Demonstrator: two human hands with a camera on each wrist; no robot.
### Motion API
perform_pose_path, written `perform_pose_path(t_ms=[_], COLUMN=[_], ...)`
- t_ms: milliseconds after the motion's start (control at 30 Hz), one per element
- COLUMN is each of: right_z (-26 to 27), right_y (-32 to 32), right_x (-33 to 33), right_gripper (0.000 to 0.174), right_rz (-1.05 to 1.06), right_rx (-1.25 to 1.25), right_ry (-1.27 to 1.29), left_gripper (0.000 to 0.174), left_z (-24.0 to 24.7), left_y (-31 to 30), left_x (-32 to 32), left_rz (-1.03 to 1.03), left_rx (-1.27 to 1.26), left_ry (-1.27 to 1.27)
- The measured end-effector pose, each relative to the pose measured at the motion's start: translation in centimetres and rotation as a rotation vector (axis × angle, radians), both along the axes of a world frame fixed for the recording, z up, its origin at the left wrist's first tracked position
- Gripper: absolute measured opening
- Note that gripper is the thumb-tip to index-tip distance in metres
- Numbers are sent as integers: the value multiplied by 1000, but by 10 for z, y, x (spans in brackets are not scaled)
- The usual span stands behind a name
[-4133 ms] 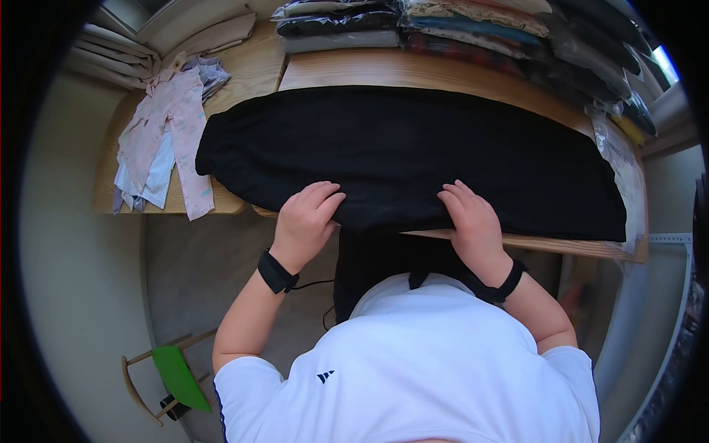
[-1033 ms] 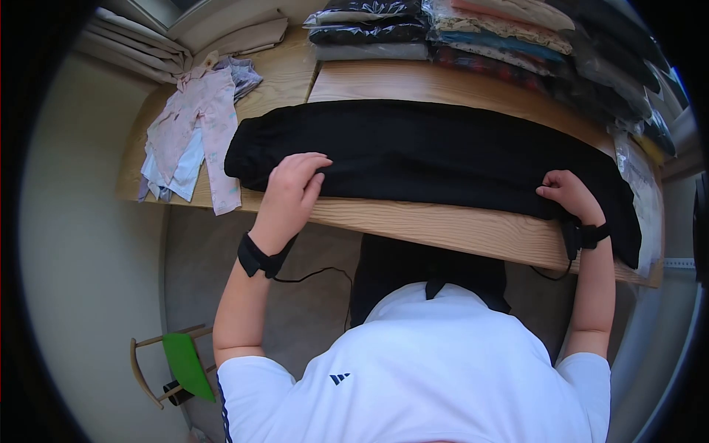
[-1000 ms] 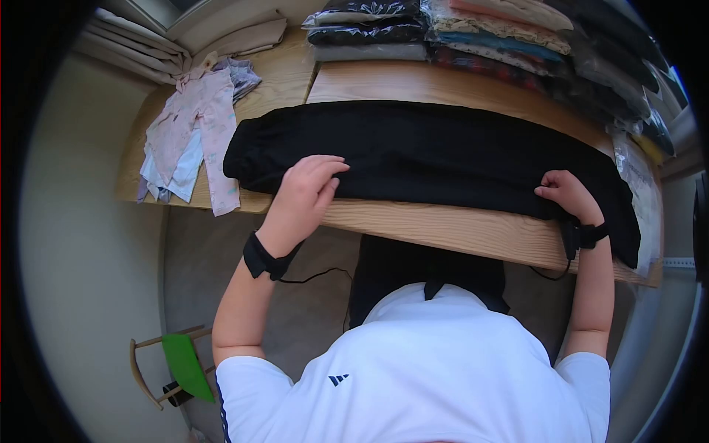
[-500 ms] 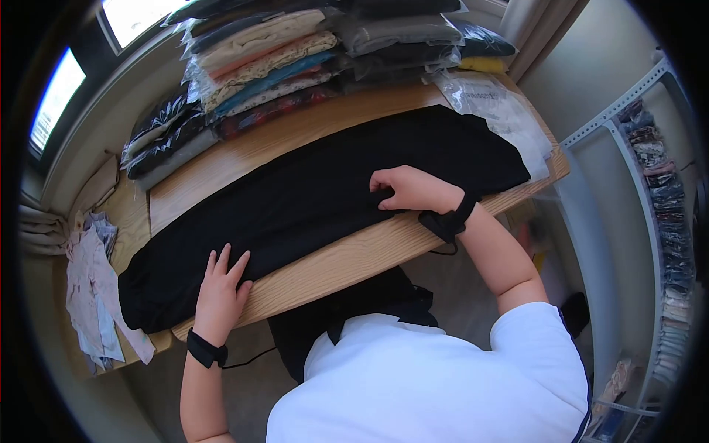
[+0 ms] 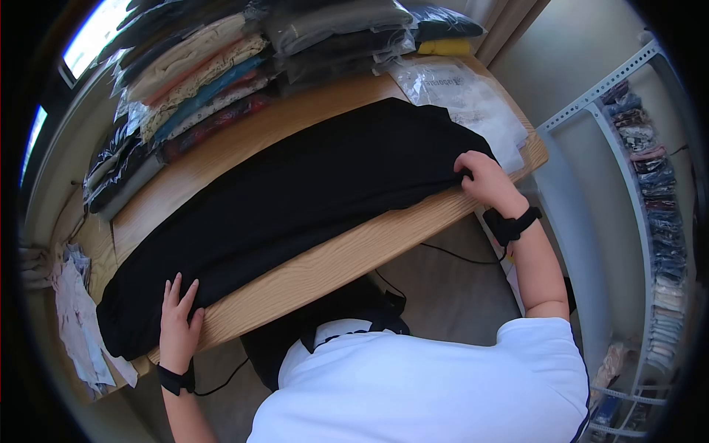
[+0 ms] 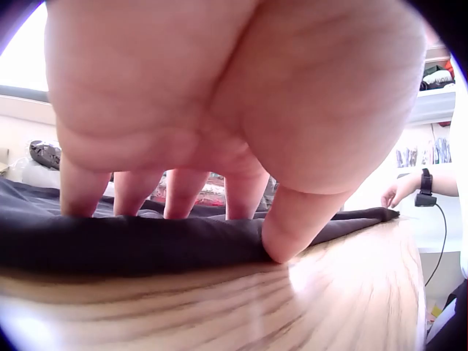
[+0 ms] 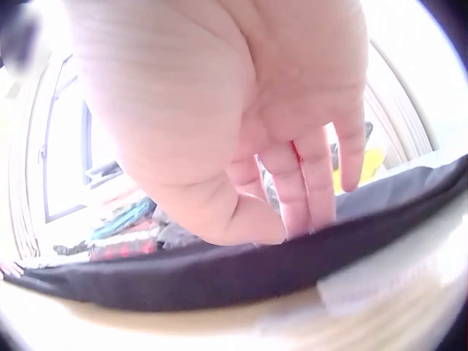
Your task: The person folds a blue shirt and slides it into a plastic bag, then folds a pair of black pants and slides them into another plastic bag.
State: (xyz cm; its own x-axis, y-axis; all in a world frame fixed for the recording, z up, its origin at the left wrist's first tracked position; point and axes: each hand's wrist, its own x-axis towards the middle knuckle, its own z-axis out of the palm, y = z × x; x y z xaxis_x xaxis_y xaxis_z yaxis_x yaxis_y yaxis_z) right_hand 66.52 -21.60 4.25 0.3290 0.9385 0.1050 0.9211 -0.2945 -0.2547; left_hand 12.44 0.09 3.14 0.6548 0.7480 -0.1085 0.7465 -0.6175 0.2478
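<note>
The table runs slantwise in front of the person, a bare strip of wood showing along its near side. On it lies the long black cloth, spread flat between the bagged clothes piled behind and that strip. A clear plastic bag sits by the cloth's right end, and pale pink clothing by its left.

The left hand keeps its grip apart: spread fingertips press the cloth near its left end, the thumb down at the near edge. The right hand has its grip together, thumb and curled fingers pinching the near edge at the right end.

The step looks like straightening this edge. To do it well, I'd anchor firmly with the left, draw the right outward with gentle tension, and smooth ripples without stretching the fabric.
</note>
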Motion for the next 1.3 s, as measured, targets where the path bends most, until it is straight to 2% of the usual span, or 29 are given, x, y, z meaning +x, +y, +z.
perform_pose_path(t_ms=[100,133,200,233,267,300,333,400,500,567,667,733,767,833,867,900,967,1000,1033,1100,1167,1233,1267,1300], right_z=[19,18,2,-7,-18,-15,-11,-4,-10,-11,-5,13,9,-2,-6,-5,-3,6,18,40,43,42,39,39], right_y=[20,32,59,72,87,100,110,125,137,136,128,120,119,117,115,112,103,92,82,55,29,5,-5,-12], right_x=[51,71,113,127,139,135,131,120,127,127,129,121,128,147,154,158,167,167,160,144,136,126,117,103], right_gripper=[23,23,27,27,30,35,35,46,53,51,43,36,36,27,29,29,29,25,25,22,21,21,21,22], right_rz=[-151,-152,-198,-194,-282,-368,-357,-421,-334,-371,-304,-321,-324,-236,-345,-348,-369,-355,-359,-278,-234,-179,-199,-154], right_rx=[-86,-80,-31,-25,-4,17,24,-285,-427,-421,-386,-204,-204,315,465,463,708,582,574,244,176,-2,-28,-72], right_ry=[226,225,352,348,329,311,307,357,339,368,427,723,724,526,377,376,419,441,440,466,511,591,568,360], left_gripper=[52,52,52,52,52,51,51,51,51,50,51,51,51,51,51,51,51,51,52,51,51,51,51,51], left_z=[4,5,6,6,6,6,7,7,8,8,9,9,8,6,6,6,7,6,6,5,4,3,2,1], left_y=[0,0,1,0,0,0,-1,-1,-2,-2,-1,-1,-1,0,0,0,0,0,0,0,0,0,1,1], left_x=[4,5,6,7,7,7,8,9,10,11,12,12,11,10,10,10,10,10,10,10,10,9,8,7], left_rz=[21,19,37,40,47,57,63,77,89,87,92,102,100,86,82,84,87,84,81,79,72,77,72,67], left_rx=[-30,-24,-52,-46,-48,-50,-59,-51,-51,-52,-66,-75,-76,-57,-60,-61,-62,-57,-55,-56,-62,-49,-47,-60], left_ry=[18,17,14,9,8,6,-10,-16,-20,-22,-15,-18,-17,-13,-12,-9,-7,-9,-11,-6,0,-16,-20,-18])
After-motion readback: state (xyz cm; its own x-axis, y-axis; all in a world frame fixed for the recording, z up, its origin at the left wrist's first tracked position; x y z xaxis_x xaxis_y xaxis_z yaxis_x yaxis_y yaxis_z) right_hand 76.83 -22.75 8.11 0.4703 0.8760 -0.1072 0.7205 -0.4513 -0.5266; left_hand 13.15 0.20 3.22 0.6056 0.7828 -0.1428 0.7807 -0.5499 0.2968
